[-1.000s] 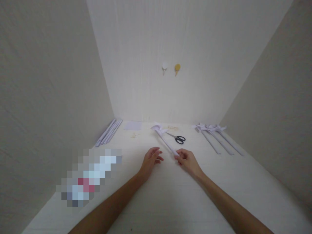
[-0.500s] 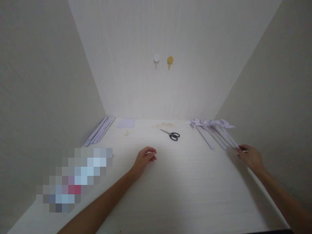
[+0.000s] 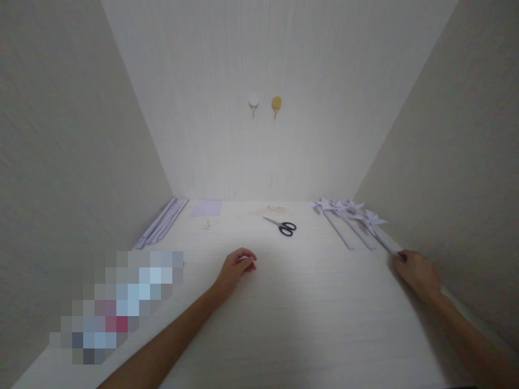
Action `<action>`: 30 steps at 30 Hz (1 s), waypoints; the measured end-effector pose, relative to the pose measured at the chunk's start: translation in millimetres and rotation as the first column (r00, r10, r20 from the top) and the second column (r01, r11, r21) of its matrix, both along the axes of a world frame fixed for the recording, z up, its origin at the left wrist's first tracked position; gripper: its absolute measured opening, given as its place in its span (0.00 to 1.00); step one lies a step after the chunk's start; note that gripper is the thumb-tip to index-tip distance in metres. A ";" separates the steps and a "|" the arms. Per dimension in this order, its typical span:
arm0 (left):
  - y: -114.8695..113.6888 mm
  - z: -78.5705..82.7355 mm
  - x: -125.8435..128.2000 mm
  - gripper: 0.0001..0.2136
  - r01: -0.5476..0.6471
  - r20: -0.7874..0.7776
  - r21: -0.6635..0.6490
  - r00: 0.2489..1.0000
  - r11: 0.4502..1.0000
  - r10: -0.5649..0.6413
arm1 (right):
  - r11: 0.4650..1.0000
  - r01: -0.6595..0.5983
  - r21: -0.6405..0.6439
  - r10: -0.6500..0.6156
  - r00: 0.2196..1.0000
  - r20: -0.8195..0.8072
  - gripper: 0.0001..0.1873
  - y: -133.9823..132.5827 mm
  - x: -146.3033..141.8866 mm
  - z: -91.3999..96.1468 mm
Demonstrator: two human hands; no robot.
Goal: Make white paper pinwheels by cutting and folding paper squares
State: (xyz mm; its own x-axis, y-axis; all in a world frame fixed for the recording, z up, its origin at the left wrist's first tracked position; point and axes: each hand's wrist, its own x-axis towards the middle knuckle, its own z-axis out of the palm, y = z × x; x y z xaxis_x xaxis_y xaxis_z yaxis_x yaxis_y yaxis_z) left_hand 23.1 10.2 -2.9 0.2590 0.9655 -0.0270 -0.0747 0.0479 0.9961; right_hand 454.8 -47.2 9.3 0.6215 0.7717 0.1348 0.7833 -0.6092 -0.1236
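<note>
At the right side of the table, my right hand [image 3: 417, 273] is closed around the near end of a white paper pinwheel's stick [image 3: 383, 237]. Its folded paper head [image 3: 370, 218] points away from me and lies low beside other pinwheels [image 3: 338, 224]. Those have similar folded heads and pale rolled sticks, laid side by side. My left hand [image 3: 237, 267] rests over the middle of the table, fingers loosely curved and a little apart, with nothing visible in it. Nearest to it, farther back, lie scissors [image 3: 286, 228] with black handles, blades pointing left.
Several rolled paper sticks [image 3: 162, 222] lie along the left wall. Near them is a square paper sheet [image 3: 206, 208]. Small tan bits [image 3: 210, 223] lie in front of it, more [image 3: 275, 209] behind the scissors. A blurred-out item [image 3: 133, 300] occupies the left edge. Two hooks [image 3: 276, 102] hang on the back wall.
My right hand has lowered the pinwheel and drawn it slightly toward me, apart from the others. My left hand keeps its pose. The whole view has shifted slightly.
</note>
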 end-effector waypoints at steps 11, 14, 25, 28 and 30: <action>0.4 -0.7 -0.5 0.04 0.006 -0.008 -0.010 1.000 1.000 -0.006 | 1.000 0.025 -0.006 -0.026 0.999 -0.028 0.23 -0.9 4.4 8.8; 1.2 -2.4 -0.4 0.04 0.014 0.009 0.004 1.000 1.000 -0.014 | 0.999 0.038 0.023 -0.038 0.999 0.015 0.24 0.2 2.1 13.0; -3.1 3.9 1.9 0.04 0.013 0.022 0.003 1.000 1.000 -0.013 | 0.844 -0.496 0.203 0.502 0.865 0.028 0.21 24.7 -131.4 30.2; -3.9 4.3 2.3 0.03 0.012 0.026 0.009 1.000 1.000 -0.012 | 0.741 -0.650 0.167 0.665 0.746 -0.046 0.20 28.4 -200.1 22.0; -4.7 4.8 2.5 0.03 0.015 0.029 0.018 0.999 1.000 -0.015 | 0.668 -0.735 0.119 0.741 0.671 -0.020 0.19 31.5 -239.6 15.5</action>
State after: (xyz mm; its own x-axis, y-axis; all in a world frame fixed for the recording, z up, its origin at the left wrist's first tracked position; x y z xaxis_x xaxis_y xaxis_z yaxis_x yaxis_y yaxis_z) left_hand 25.6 5.5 2.0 0.2737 0.9618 -0.0024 -0.1035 0.0319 0.9941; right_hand 215.1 -15.7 24.8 -0.1366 0.9673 0.2135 0.9605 0.1821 -0.2106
